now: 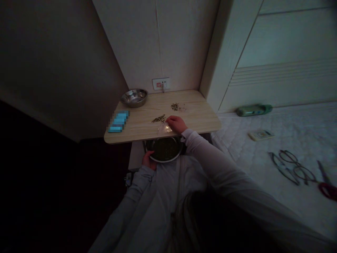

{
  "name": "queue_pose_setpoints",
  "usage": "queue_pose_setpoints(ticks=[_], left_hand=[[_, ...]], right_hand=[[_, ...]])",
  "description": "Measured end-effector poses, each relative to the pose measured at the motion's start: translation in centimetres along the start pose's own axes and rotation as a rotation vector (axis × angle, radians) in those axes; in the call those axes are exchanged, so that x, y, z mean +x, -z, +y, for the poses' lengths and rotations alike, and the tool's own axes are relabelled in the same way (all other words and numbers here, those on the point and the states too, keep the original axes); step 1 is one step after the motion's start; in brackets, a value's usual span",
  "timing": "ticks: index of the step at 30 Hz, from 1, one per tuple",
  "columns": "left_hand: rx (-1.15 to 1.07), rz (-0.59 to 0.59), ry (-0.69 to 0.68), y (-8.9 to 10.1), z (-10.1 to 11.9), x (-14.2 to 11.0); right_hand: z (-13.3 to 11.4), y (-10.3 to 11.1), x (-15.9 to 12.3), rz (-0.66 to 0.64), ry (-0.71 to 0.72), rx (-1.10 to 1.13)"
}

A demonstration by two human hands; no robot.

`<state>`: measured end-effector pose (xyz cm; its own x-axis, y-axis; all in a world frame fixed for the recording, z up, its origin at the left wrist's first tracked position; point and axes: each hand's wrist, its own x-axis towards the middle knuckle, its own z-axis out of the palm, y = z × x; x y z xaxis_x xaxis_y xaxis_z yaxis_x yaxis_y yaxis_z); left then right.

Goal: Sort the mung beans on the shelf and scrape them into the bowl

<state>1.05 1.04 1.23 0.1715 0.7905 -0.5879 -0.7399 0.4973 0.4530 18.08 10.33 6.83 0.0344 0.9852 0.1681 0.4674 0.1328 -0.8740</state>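
Observation:
My left hand (149, 161) grips the left rim of a metal bowl (164, 161). The bowl sits below the table's front edge, close to my body, with a dark green mass inside. Over the front of the table, my right hand (176, 124) has its fingers pinched together at the edge of a clear plastic bag (165, 129). A small heap of green grains, like mung beans, (158, 119) lies just left of those fingers. Further back is a second heap of grains (174, 106), beside a small piece of clear plastic (182, 109).
An empty steel basin (134, 98) stands at the table's back left, with a blurred-out phone (119, 121) in front. A wall socket (161, 84) is behind the wooden table (137, 131). On the bed right lie a green bottle (254, 110), a remote (261, 135), glasses (292, 167) and scissors (327, 184).

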Motion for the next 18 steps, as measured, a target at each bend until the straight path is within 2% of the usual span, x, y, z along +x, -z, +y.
queue_pose_setpoints(ticks=[3,6,18], left_hand=[[-0.013,-0.002,0.001,0.07,-0.08,0.18],[-0.025,-0.016,-0.014,0.11,-0.16,0.25],[-0.022,0.005,0.002,0.13,-0.07,0.31]], right_hand=[[0.27,-0.03,0.19,0.115,0.008,-0.010],[0.25,-0.03,0.15,0.152,0.019,-0.053],[0.25,0.04,0.08,0.021,0.021,-0.059]])
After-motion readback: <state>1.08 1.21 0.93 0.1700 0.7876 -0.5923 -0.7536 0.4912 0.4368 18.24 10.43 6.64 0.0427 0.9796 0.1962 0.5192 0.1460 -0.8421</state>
